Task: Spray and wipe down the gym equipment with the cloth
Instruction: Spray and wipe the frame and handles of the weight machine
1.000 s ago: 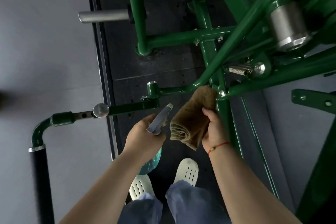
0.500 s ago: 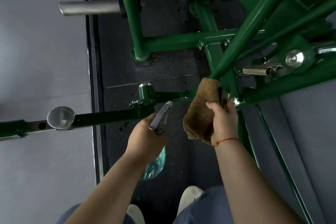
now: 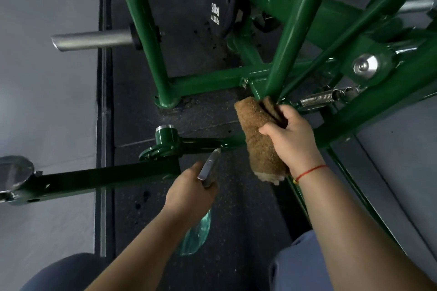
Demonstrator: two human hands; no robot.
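My right hand (image 3: 292,139) grips a folded brown cloth (image 3: 259,137), whose top end presses against the foot of a slanted green tube of the gym machine's frame (image 3: 212,78). My left hand (image 3: 189,192) holds a spray bottle (image 3: 197,235). The bottle's clear teal body hangs below my fist, and its grey nozzle (image 3: 210,165) points up toward a low green bar (image 3: 104,178). A red string bracelet sits on my right wrist.
A black 20 kg weight plate (image 3: 212,7) stands behind the frame. A steel peg (image 3: 92,39) juts out to the left. A coil spring (image 3: 316,99) and a round steel cap (image 3: 365,66) sit at the right. Dark rubber matting lies below, with grey floor on both sides.
My right hand has slid the cloth up and forward along the green tube to its base. My view has moved closer, and my left hand with the bottle stays near the low bar.
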